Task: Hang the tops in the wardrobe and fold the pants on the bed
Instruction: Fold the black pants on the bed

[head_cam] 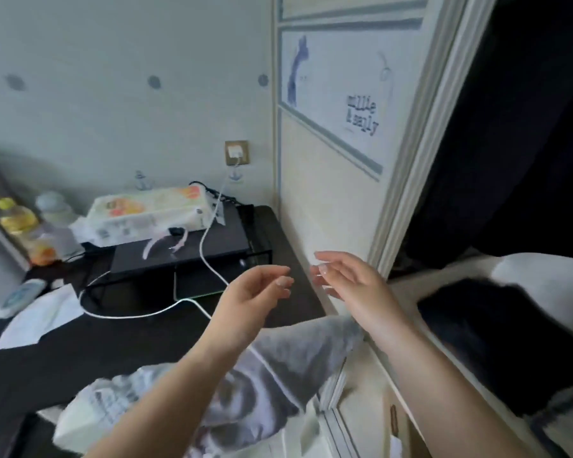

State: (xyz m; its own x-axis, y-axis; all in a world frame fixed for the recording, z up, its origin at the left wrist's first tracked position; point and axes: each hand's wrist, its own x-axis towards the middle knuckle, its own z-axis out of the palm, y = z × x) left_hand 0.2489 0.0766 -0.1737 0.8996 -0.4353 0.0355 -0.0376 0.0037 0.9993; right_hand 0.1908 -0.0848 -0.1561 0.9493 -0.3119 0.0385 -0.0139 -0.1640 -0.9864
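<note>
a grey and white printed top (245,385) lies crumpled below our forearms, spread from the dark bench (80,352) toward the foot of the wardrobe door (328,193), part of it under our left arm. inside the open wardrobe (526,127) to the right we see a dark garment (497,332) lying on a pale shelf (543,269); whether it is a top or pants we cannot tell, as the view is blurred there. our left hand (248,299) is raised above the bench with its fingers (278,276) loosely bent and apart, holding nothing. our right hand (351,279) is just beside it, in front of the edge of the wardrobe door, palm turned toward the left hand, fingers (331,259) relaxed and apart, also holding nothing. the two hands are close but do not touch. on the bench behind them stands a black box (186,249) with a pack of tissues (149,213) on top. a white cable (209,239) runs from a wall socket (236,153) down over the box and across the bench. at the far left stand a bottle with a yellow cap (17,219), a pale jar (52,206) and, nearer us, a white sheet of paper (37,319) next to a remote control (19,297). the wardrobe door carries a printed panel with blue lettering (361,115).
</note>
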